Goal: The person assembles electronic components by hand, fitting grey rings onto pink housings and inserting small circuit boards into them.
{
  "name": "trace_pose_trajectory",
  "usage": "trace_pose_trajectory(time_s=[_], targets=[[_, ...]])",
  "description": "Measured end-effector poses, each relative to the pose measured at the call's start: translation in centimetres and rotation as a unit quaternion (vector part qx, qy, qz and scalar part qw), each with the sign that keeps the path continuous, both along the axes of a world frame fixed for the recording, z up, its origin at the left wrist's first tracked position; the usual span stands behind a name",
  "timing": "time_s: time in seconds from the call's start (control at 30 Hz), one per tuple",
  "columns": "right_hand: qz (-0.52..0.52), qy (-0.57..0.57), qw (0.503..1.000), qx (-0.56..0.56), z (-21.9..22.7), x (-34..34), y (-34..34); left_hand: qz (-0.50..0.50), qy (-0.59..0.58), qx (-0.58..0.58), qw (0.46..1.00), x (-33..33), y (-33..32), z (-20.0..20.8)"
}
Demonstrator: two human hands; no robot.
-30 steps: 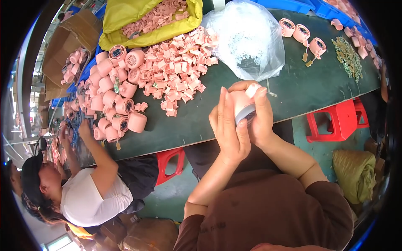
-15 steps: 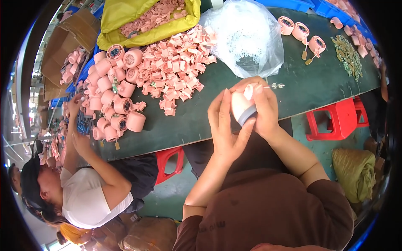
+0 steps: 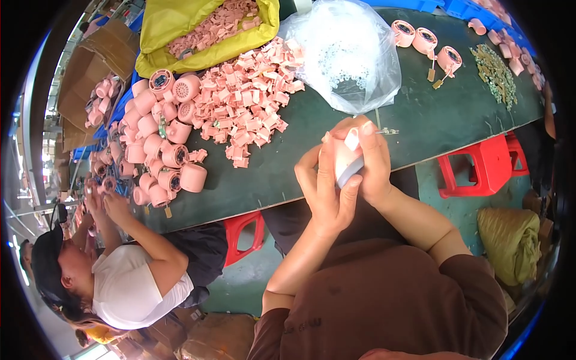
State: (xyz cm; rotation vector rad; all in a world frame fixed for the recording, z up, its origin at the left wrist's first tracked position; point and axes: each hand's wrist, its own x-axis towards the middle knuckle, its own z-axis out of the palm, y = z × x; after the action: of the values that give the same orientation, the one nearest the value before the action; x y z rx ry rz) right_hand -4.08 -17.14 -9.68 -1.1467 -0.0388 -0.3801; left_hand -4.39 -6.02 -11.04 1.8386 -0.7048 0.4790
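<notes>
Over the table's near edge, both my hands close round a pink round plastic housing (image 3: 343, 155) with a grey rim at its lower end. My left hand (image 3: 323, 189) wraps it from the left, the thumb near the grey rim. From the other side my right hand (image 3: 375, 162) grips it, with fingers around the far side. A small pale pink plastic piece (image 3: 351, 139) sits at the top of the housing by my right fingers. Beyond those fingers a small circuit board (image 3: 390, 131) sticks out on thin wires. My palms hide much of the housing.
Small pink parts (image 3: 246, 96) and pink housings (image 3: 159, 141) are heaped at the left, beside a yellow sack (image 3: 207, 51). Ahead lies a clear bag (image 3: 354, 66) of small translucent pieces; circuit boards (image 3: 495, 75) lie at far right. A co-worker (image 3: 135, 276) sits at left.
My hands and the housing have shifted slightly left, and the housing is tilted more upright. The co-worker's hands have come down and nearer from the pile of housings.
</notes>
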Motion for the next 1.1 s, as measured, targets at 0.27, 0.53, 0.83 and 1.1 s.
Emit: trace_pose_trajectory(time_s=[0.27, 0.53, 0.83, 1.1], targets=[[0.079, -0.025, 0.994, -0.075, -0.6, 0.3, 1.2, -0.105, 0.227, -0.261, 0.932, 1.5, 1.7, -1.8], [0.142, 0.034, 0.988, -0.056, 0.3, 0.0, 1.6, -0.044, 0.13, -0.152, 0.979, 2.0, 3.0, -1.0], [0.08, 0.127, 0.986, 0.077, 0.5, 1.1, 0.9, 0.036, 0.064, 0.088, 0.993, 0.5, 1.2, -0.8], [0.155, 0.205, 0.931, 0.26, 0.4, 1.3, -0.4, -0.09, 0.112, -0.012, 0.99, 2.0, 2.9, -0.2]])
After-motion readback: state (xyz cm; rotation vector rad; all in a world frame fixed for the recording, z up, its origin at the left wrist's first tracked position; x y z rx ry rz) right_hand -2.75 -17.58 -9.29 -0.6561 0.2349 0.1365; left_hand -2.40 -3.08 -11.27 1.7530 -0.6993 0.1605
